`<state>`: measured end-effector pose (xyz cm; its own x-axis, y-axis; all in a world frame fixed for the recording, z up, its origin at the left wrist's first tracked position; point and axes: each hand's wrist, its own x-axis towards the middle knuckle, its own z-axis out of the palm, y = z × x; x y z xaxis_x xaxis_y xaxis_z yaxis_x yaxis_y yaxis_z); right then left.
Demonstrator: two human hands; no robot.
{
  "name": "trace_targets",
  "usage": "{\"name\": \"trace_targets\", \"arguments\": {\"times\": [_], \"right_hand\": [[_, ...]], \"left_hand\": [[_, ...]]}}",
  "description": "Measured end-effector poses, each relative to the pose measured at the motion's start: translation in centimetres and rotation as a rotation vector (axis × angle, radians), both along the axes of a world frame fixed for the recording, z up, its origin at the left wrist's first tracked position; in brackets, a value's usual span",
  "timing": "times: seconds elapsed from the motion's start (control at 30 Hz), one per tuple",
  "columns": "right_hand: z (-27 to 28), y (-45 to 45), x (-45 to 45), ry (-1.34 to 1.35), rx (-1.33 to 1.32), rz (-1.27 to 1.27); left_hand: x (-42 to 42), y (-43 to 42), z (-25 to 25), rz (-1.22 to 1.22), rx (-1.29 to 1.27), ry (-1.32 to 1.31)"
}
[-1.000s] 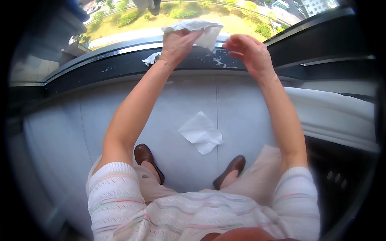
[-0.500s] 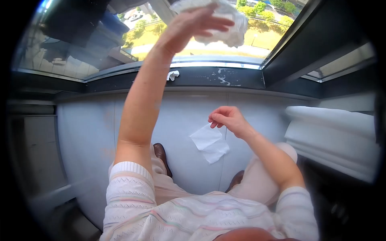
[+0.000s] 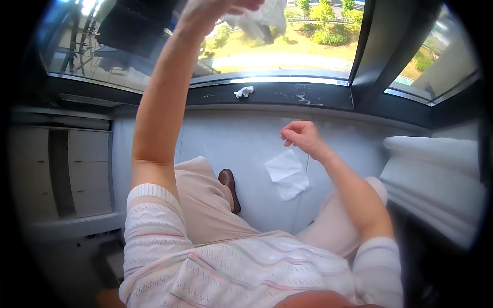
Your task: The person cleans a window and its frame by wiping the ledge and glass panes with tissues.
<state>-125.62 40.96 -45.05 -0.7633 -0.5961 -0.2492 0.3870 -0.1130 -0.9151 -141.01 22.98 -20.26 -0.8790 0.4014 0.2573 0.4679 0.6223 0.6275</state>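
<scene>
My left hand (image 3: 215, 9) is raised against the window at the top edge, partly cut off and blurred. A crumpled white tissue (image 3: 264, 21) is under its fingers, near the glass. My right hand (image 3: 304, 139) hovers above the floor with its fingers curled together and nothing visible in them. Just below it, a flat white sheet (image 3: 285, 172) lies on the grey floor. On the dark window sill (image 3: 272, 94) rests a small crumpled white tissue (image 3: 244, 92), with whitish wet-looking marks (image 3: 307, 99) to its right.
A dark window post (image 3: 375, 56) stands at the upper right. White folded fabric (image 3: 431, 174) hangs at the right, and pale cabinets (image 3: 79, 174) are at the left. A brown shoe (image 3: 230, 190) shows on the floor. Outside are grass and trees.
My left hand has moved up with the white tissue onto the window. My right hand has dropped from near the sill to above the floor sheet, its fingers curling. The view has shifted left.
</scene>
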Motion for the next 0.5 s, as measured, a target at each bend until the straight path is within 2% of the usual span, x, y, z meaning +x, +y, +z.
{"name": "trace_targets", "arguments": {"times": [0.03,0.13,0.17,0.2,0.23,0.3,0.37,0.4,0.43,0.5], "right_hand": [[0.2,0.2,0.3,-0.029,-0.015,-0.019],[1.9,-0.8,-1.0,-0.015,-0.071,-0.026],[1.7,-0.8,-0.9,-0.03,-0.063,-0.022],[1.1,-1.1,-1.1,-0.012,-0.045,-0.015],[0.5,-1.2,-1.2,-0.001,-0.023,-0.013],[0.4,-1.5,-1.0,0.002,-0.002,-0.002],[0.5,-1.6,-0.8,0.013,0.005,0.012],[0.5,-1.6,-0.7,0.027,0.003,0.022],[0.5,-1.7,-0.7,0.035,0.004,0.033],[0.6,-1.7,-0.7,0.043,0.013,0.029]], "left_hand": [[1.4,3.1,5.0,0.113,0.243,-0.269],[0.1,7.0,0.7,-0.146,0.47,-0.161],[-1.0,8.3,-3.0,-0.105,0.376,-0.279],[-0.7,10.0,-5.1,-0.056,0.287,-0.272],[-0.3,11.0,-5.5,0.058,0.168,-0.256],[0.1,12.0,-5.2,0.087,0.214,-0.191],[0.7,12.2,-3.9,0.148,-0.168,0.386],[1.1,12.2,-1.8,0.176,-0.009,0.293],[0.2,11.8,-0.9,0.121,0.333,0.151],[0.0,10.9,-0.1,-0.004,0.557,0.007]]}}
